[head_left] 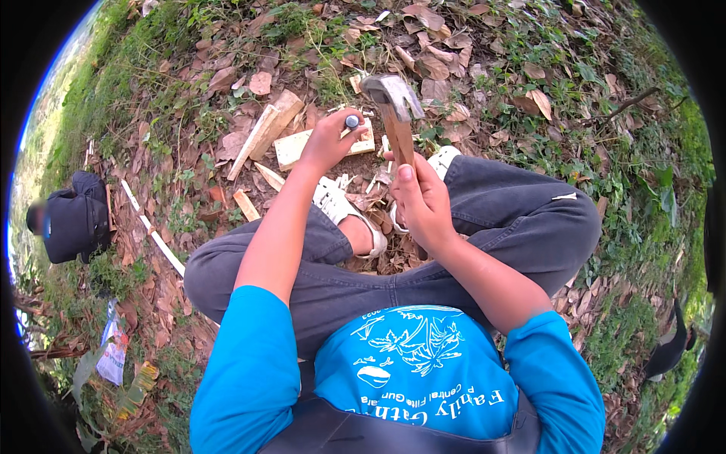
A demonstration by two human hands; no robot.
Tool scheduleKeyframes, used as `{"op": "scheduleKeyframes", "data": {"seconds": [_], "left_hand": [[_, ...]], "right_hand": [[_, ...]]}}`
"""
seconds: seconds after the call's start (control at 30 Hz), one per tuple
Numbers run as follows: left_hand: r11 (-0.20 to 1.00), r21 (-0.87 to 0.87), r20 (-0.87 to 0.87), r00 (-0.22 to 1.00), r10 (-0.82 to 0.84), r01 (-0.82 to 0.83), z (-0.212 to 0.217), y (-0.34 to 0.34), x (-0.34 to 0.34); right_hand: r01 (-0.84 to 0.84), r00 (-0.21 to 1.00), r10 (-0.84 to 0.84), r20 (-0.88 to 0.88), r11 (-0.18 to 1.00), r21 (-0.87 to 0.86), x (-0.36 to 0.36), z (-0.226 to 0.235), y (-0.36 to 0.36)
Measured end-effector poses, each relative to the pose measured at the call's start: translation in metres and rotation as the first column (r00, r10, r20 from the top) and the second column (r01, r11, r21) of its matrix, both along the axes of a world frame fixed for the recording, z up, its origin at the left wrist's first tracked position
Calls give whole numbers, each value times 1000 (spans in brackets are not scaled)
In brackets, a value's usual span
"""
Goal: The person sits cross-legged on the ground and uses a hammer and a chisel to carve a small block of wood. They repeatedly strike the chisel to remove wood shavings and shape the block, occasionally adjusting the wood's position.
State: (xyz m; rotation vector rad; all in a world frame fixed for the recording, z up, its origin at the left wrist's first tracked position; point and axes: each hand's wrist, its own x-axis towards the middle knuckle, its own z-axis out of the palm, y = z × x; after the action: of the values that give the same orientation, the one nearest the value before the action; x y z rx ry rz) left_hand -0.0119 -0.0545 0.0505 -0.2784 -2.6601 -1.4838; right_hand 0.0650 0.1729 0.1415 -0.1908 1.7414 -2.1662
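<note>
My left hand [327, 142] is closed around an upright chisel [352, 122]; only its round, dark-rimmed top end shows, and the blade is hidden. Beneath that hand a pale wooden block [290, 150] lies on the ground, partly covered by the fingers. To the right, my right hand [420, 193] grips the wooden handle of a claw hammer [395, 98]. The hammer's worn metal head is raised, apart from the chisel's top. Whether the chisel's tip touches the block cannot be seen.
Wood pieces [266, 130] and chips lie left of the block, near my crossed legs and white shoes [333, 198]. A long pale stick [153, 231] rests farther left. One person in dark clothes [74, 218] is at the left, another [669, 349] at the right rim. Dry leaves cover the ground.
</note>
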Motion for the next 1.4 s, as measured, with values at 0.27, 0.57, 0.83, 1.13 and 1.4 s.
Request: {"op": "scheduleKeyframes", "data": {"seconds": [0.27, 0.57, 0.83, 1.13, 1.4], "left_hand": [[998, -40, 18, 999, -43, 44, -21, -6, 8], [994, 16, 9, 994, 110, -110, 0, -14, -2], [996, 44, 64, 995, 72, -75, 35, -10, -21], [999, -38, 94, 995, -29, 33, 18, -6, -12], [993, -68, 64, 994, -89, 93, 15, -2, -16]], "right_hand": [[13, 1000, -13, -3, 904, 428, 5, -37, -7], [3, 1000, -2, 2, 996, -84, -5, 6, 0], [70, 989, -58, 136, 994, -80, -15, -2, 4], [32, 976, -13, 216, 996, -85, -10, 1, 4], [45, 982, -30, 185, 996, -73, -8, -7, 3]]}}
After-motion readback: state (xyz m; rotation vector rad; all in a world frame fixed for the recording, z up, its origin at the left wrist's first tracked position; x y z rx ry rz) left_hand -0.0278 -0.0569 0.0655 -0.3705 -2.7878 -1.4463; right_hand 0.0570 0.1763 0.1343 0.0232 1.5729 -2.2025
